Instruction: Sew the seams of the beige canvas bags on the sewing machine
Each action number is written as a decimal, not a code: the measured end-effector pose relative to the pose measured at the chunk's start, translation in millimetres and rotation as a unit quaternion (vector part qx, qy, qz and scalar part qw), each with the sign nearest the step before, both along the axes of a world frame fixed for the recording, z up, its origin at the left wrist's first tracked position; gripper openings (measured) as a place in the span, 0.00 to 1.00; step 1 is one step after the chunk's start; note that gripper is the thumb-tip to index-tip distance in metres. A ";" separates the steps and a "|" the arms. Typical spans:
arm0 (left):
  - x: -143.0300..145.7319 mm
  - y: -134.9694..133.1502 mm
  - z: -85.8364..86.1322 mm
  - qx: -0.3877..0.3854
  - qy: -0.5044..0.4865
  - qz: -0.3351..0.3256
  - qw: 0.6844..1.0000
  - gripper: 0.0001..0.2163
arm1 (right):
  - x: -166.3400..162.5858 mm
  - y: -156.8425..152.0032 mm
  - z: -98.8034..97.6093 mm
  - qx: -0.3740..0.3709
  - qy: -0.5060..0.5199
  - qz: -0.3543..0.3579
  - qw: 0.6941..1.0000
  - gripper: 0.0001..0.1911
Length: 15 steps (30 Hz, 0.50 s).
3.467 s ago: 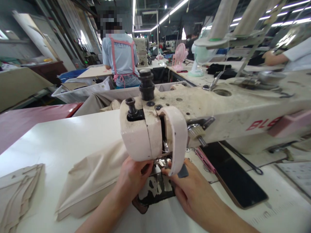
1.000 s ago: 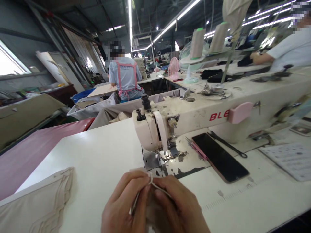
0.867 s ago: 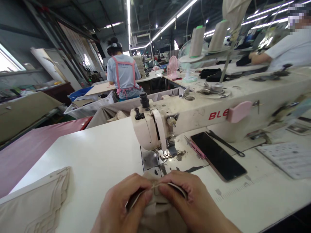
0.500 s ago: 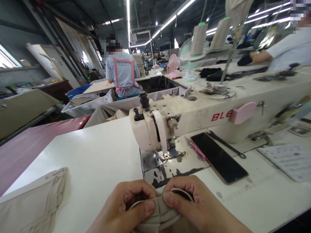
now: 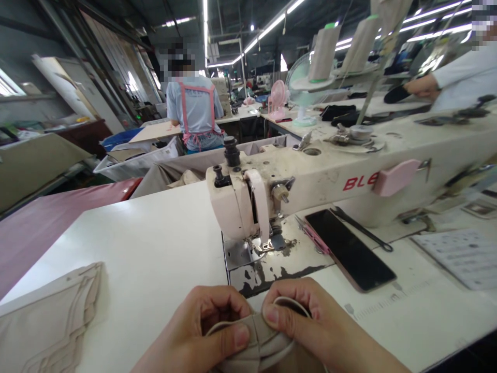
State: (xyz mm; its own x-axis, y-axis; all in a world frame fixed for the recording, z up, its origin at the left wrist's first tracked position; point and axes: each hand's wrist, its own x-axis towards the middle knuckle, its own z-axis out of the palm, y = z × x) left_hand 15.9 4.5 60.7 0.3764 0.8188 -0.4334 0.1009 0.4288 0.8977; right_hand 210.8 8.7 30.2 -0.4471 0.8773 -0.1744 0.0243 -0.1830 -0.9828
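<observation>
While your left hand [image 5: 205, 331] and right hand [image 5: 306, 324] pinch a folded beige fabric piece [image 5: 258, 344] between them, its fold runs left to right. The sewing machine [image 5: 248, 207] stands just beyond it on the table [image 5: 155, 248].

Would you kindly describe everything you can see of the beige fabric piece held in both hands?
The fabric piece is beige woven cloth, bunched and folded into soft pleats, with a pale cord-like edge looping over its top. It sits at the near table edge, in front of the sewing machine's plate. The left hand and right hand pinch it from either side, thumbs on top. Its lower part is out of view.
</observation>
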 end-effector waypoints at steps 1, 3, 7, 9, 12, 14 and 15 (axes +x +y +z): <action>-0.3 -0.5 1.0 -0.004 0.001 0.001 1.000 0.16 | -0.2 -0.3 0.5 0.001 -0.001 0.002 1.000 0.14; -1.6 -1.7 2.2 -0.001 0.010 0.006 1.000 0.17 | -0.9 -0.4 2.4 0.003 -0.006 0.004 1.000 0.14; -6.4 -4.2 0.8 0.020 0.029 0.003 0.999 0.17 | -2.4 0.7 6.0 0.002 -0.018 0.000 1.000 0.16; -8.5 -4.8 -0.2 0.020 0.031 0.002 0.999 0.16 | -2.7 0.9 5.9 0.000 -0.015 0.004 1.000 0.16; -8.9 -4.8 -0.2 0.020 0.019 -0.021 0.999 0.12 | -2.2 -0.8 4.6 0.002 -0.012 0.015 1.000 0.16; -7.0 -4.6 0.6 0.027 0.016 -0.032 0.999 0.10 | -2.0 -3.0 4.4 0.003 -0.010 0.016 1.000 0.16; -5.7 -4.4 1.0 0.030 0.019 -0.033 0.999 0.09 | -1.9 -4.1 4.5 0.003 -0.010 0.014 1.000 0.16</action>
